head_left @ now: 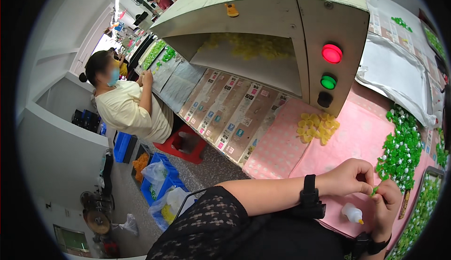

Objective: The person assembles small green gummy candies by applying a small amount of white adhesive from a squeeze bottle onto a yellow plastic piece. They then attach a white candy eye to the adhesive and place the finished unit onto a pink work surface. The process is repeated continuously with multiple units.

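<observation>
Over the pink cloth [347,152], my left hand [350,176] pinches a small green piece [374,191] between thumb and fingertips. Close against it, my right hand [388,204] has its fingertips on the same piece, whose exact shape is mostly hidden. A small white squeeze bottle [350,211] with a yellow tip lies on its side just below my left hand. Beyond my hands is a heap of small green pieces with white spots [402,149]. Several yellow translucent pieces [315,127] lie together on the cloth, farther left.
A large cream machine [329,20] with an open slot and lit red and green buttons stands ahead. At right are a tray of green pieces [425,213] and a white sheet-lined tray [394,65]. A masked co-worker [134,105] sits left, near blue bins [164,166].
</observation>
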`<action>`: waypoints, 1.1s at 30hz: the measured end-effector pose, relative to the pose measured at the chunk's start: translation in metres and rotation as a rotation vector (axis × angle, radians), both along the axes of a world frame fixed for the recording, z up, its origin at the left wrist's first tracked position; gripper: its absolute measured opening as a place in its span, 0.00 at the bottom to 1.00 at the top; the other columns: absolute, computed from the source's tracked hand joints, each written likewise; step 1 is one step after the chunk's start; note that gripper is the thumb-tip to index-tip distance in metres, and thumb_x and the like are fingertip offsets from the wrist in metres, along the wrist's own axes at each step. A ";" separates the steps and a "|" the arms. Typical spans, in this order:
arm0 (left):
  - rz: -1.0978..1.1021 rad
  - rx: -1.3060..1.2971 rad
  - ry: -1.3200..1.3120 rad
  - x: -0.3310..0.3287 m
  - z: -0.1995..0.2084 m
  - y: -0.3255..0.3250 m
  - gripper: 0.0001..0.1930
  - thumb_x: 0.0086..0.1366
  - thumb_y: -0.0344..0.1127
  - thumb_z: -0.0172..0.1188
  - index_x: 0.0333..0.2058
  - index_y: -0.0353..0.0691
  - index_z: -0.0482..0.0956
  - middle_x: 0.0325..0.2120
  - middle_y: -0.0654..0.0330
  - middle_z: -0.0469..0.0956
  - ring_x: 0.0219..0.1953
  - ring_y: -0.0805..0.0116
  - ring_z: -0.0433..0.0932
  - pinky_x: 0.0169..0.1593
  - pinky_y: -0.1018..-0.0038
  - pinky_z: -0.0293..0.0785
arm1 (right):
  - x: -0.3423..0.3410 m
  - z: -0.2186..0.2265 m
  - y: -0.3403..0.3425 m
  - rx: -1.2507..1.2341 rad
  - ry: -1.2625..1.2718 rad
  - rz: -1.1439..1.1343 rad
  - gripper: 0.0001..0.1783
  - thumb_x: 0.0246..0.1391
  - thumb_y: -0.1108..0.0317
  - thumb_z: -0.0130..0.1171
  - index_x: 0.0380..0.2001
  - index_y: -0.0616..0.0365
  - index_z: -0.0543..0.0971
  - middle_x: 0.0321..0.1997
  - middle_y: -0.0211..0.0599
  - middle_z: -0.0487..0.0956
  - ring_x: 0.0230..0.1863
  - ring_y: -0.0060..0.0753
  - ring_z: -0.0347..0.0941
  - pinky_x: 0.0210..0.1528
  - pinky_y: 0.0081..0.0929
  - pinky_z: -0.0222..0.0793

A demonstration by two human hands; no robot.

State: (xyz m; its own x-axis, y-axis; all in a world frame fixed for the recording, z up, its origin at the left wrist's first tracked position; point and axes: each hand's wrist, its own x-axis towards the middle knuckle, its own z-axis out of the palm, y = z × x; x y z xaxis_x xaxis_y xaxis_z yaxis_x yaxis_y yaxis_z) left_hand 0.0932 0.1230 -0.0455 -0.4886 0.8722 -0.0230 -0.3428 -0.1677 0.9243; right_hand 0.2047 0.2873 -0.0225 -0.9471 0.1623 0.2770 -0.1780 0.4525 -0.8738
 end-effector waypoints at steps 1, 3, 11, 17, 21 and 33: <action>0.001 -0.009 -0.001 0.000 0.000 0.000 0.08 0.54 0.20 0.66 0.28 0.35 0.74 0.28 0.63 0.76 0.31 0.78 0.77 0.36 0.82 0.76 | 0.000 0.000 0.000 -0.004 -0.004 -0.001 0.17 0.49 0.60 0.64 0.20 0.63 0.75 0.20 0.34 0.68 0.23 0.32 0.63 0.26 0.29 0.54; 0.005 -0.026 -0.001 0.000 0.000 0.000 0.08 0.54 0.20 0.66 0.28 0.35 0.74 0.28 0.63 0.76 0.31 0.78 0.77 0.36 0.82 0.76 | 0.000 0.000 0.000 -0.011 -0.011 -0.002 0.16 0.48 0.60 0.64 0.20 0.63 0.75 0.20 0.34 0.69 0.23 0.32 0.64 0.26 0.29 0.54; 0.002 -0.035 0.038 0.001 0.001 -0.001 0.08 0.52 0.21 0.67 0.26 0.35 0.74 0.27 0.62 0.76 0.30 0.78 0.76 0.35 0.82 0.75 | 0.001 0.000 0.001 -0.034 -0.035 0.027 0.15 0.45 0.61 0.65 0.19 0.63 0.75 0.19 0.35 0.68 0.23 0.32 0.63 0.26 0.29 0.54; -0.003 -0.029 0.029 0.001 0.002 -0.001 0.08 0.52 0.22 0.67 0.26 0.35 0.75 0.27 0.62 0.76 0.30 0.78 0.76 0.35 0.82 0.75 | 0.002 -0.001 0.001 -0.049 -0.024 0.029 0.14 0.44 0.63 0.65 0.20 0.62 0.75 0.19 0.34 0.68 0.23 0.32 0.63 0.26 0.29 0.54; 0.010 -0.039 0.073 0.001 0.004 -0.001 0.08 0.52 0.22 0.67 0.26 0.35 0.75 0.27 0.63 0.76 0.30 0.78 0.76 0.35 0.81 0.75 | 0.001 0.000 0.000 -0.063 -0.019 0.028 0.13 0.44 0.63 0.65 0.20 0.63 0.75 0.19 0.34 0.68 0.23 0.32 0.63 0.26 0.29 0.54; 0.017 -0.052 0.052 0.002 0.004 -0.002 0.08 0.52 0.24 0.68 0.26 0.37 0.74 0.27 0.65 0.74 0.30 0.79 0.74 0.34 0.82 0.72 | 0.001 -0.001 0.003 -0.033 -0.023 0.041 0.11 0.42 0.66 0.65 0.21 0.63 0.76 0.20 0.34 0.68 0.24 0.32 0.62 0.26 0.29 0.53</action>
